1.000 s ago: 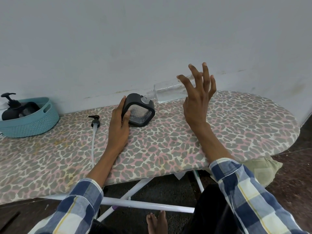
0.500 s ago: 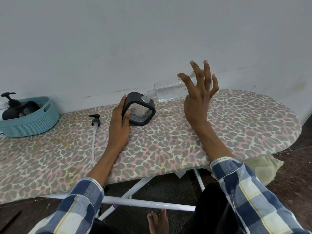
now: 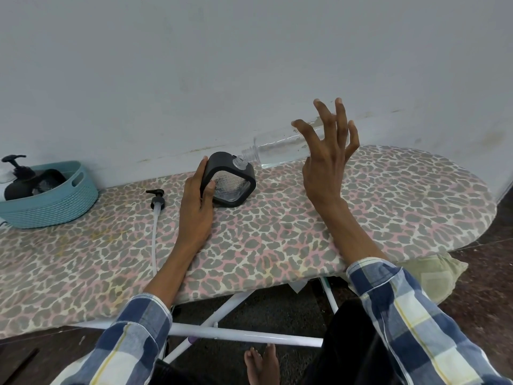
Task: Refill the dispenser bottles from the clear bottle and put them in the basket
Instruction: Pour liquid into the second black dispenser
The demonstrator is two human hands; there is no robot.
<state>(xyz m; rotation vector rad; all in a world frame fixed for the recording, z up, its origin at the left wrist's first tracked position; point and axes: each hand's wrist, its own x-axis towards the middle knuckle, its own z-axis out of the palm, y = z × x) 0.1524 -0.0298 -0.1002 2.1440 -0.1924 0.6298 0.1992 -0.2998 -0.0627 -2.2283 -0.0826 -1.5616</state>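
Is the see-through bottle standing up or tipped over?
Tipped. The clear bottle lies nearly sideways in the right hand, its open mouth pointing down at the neck of the black dispenser bottle.

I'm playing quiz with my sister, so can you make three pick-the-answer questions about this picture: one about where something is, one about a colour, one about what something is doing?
1. Where does the pump with its tube lie?
A. in the basket
B. on the ironing board, left of the left hand
C. on the floor

2. What colour is the basket?
A. teal
B. red
C. yellow

3. How is the clear bottle held?
A. upright
B. tipped, mouth at the dispenser's neck
C. lying capped

Answers:
1 B: the pump lies on the ironing board beside the left hand.
2 A: the basket is teal.
3 B: the right hand tilts the clear bottle toward the dispenser.
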